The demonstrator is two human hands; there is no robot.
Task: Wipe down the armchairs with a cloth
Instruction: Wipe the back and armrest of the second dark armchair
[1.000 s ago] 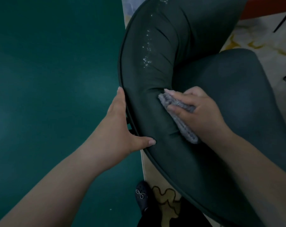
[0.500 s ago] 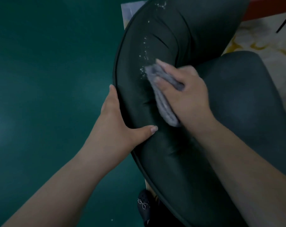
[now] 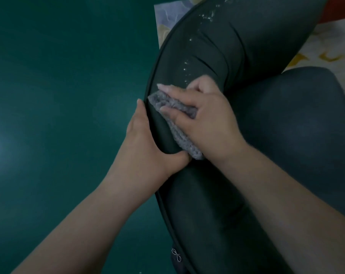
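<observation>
Grey fuzzy cloth (image 3: 175,123) is pressed flat against the curved back rim of the dark green armchair (image 3: 203,204), right up by the piped outer edge. It's pinned under the right hand (image 3: 205,123), whose fingers are spread out and laid over the top of it rather than curled round, so it's more of a flat-palm press than a proper grab; one end of the cloth pokes out past the fingertips and the other trails out below the palm. The outer edge of the same rim is gripped by the left hand (image 3: 148,149), with the fingers wrapped over the piping on the far side and the thumb laid across the padded face, its tip touching the lower end of the cloth. A trail of pale specks (image 3: 187,62) can be seen on the upholstery just above the right hand, running up toward the top of the rim. The seat cushion (image 3: 298,123) is seen to the right, plain green floor (image 3: 59,95) to the left, and a patterned rug (image 3: 165,26) is visible beyond the chair.
</observation>
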